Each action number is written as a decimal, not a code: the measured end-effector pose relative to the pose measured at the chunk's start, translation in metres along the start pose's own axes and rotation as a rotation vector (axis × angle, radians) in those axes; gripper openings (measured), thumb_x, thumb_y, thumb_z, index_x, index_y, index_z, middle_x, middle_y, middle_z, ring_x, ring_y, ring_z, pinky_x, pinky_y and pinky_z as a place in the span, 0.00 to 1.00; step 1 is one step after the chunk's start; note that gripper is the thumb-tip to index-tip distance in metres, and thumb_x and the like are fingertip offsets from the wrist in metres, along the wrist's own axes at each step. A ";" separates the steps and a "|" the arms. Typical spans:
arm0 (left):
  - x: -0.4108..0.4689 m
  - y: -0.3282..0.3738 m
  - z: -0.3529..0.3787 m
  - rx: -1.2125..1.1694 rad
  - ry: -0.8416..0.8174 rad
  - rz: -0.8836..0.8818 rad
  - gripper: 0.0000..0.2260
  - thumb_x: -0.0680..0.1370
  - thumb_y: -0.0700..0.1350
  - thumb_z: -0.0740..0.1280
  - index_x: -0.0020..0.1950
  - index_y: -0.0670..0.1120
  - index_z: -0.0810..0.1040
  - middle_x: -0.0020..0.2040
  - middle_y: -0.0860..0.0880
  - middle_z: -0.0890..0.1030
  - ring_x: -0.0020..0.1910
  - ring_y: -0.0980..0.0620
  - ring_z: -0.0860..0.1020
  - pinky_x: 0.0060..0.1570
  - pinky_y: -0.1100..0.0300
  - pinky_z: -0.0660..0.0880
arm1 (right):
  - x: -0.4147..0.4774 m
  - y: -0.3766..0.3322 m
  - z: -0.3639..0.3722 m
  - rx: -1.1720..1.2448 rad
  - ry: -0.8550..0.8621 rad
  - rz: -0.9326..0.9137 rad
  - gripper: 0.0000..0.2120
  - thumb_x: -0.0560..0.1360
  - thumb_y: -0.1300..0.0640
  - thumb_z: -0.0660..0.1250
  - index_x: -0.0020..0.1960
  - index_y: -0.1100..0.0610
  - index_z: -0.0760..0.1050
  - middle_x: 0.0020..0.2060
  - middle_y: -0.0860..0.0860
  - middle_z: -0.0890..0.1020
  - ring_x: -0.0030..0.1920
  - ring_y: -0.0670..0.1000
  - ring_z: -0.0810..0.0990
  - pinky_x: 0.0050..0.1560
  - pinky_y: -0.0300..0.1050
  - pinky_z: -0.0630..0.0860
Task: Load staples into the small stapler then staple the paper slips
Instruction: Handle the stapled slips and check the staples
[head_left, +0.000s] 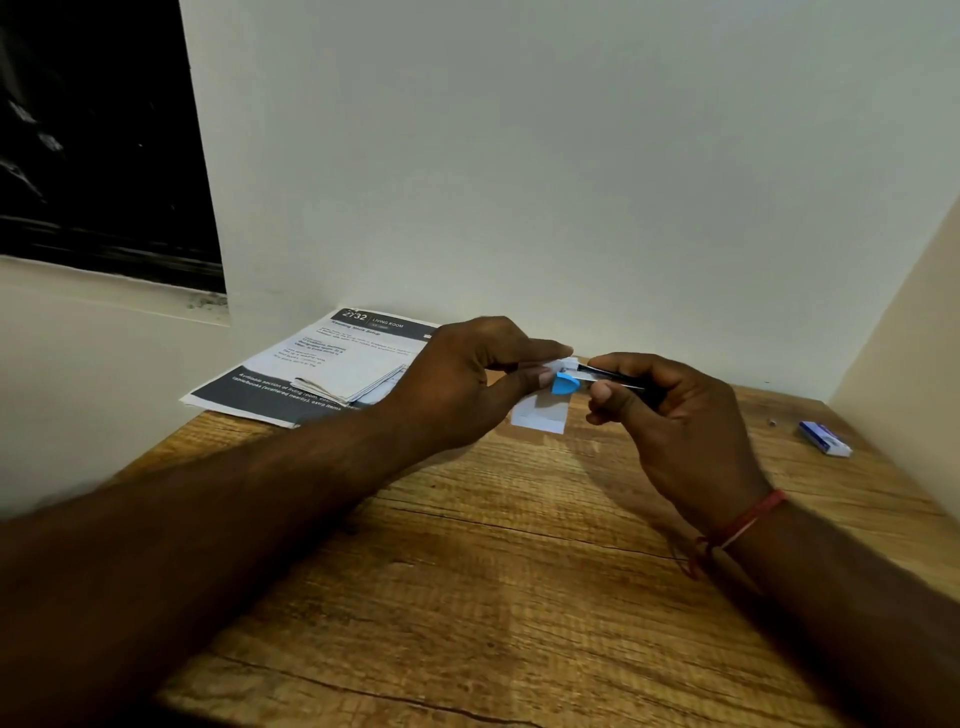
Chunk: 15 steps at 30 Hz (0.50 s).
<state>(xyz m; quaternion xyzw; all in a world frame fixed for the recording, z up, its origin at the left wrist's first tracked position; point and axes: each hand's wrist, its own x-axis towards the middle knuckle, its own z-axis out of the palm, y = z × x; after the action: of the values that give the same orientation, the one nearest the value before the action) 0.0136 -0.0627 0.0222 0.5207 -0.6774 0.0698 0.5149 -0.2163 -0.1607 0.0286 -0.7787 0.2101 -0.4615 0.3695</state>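
Observation:
My right hand (670, 415) grips a small black stapler (605, 375) with a blue tip, held above the wooden table. My left hand (467, 384) pinches white paper slips (540, 413) between thumb and forefinger, and the slips' top edge sits in the stapler's blue mouth. The slips hang down from the stapler, and whether their lower edge touches the table I cannot tell. A blue and white staple box (825, 439) lies on the table at the far right, apart from both hands.
A printed sheet with dark header and footer (291, 379) lies at the table's back left, with folded papers (358, 387) on it. White walls close the table (519, 571) at the back and right. A tiny object (772, 423) lies near the box.

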 end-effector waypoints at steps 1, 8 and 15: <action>0.000 0.000 0.000 0.002 -0.007 -0.003 0.14 0.82 0.43 0.78 0.68 0.50 0.90 0.49 0.56 0.87 0.51 0.59 0.85 0.53 0.69 0.77 | 0.000 0.001 0.000 0.001 0.003 0.008 0.10 0.80 0.57 0.78 0.61 0.49 0.88 0.48 0.45 0.92 0.44 0.50 0.92 0.53 0.45 0.87; 0.002 0.002 -0.001 0.030 -0.037 -0.011 0.15 0.81 0.44 0.80 0.68 0.50 0.90 0.49 0.56 0.87 0.50 0.55 0.86 0.52 0.64 0.80 | -0.001 0.000 -0.002 -0.008 0.005 0.035 0.10 0.80 0.58 0.77 0.60 0.51 0.88 0.46 0.46 0.92 0.43 0.48 0.91 0.51 0.40 0.87; 0.000 0.004 -0.001 0.061 -0.077 -0.065 0.17 0.79 0.46 0.82 0.68 0.51 0.89 0.48 0.61 0.84 0.49 0.56 0.85 0.52 0.66 0.79 | -0.001 -0.005 -0.002 -0.016 0.019 0.059 0.07 0.80 0.58 0.77 0.57 0.49 0.88 0.43 0.46 0.91 0.40 0.47 0.90 0.46 0.33 0.83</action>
<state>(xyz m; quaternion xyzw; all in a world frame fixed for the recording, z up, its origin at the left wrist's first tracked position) 0.0111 -0.0607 0.0247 0.5602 -0.6771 0.0533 0.4743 -0.2187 -0.1578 0.0323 -0.7706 0.2400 -0.4561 0.3749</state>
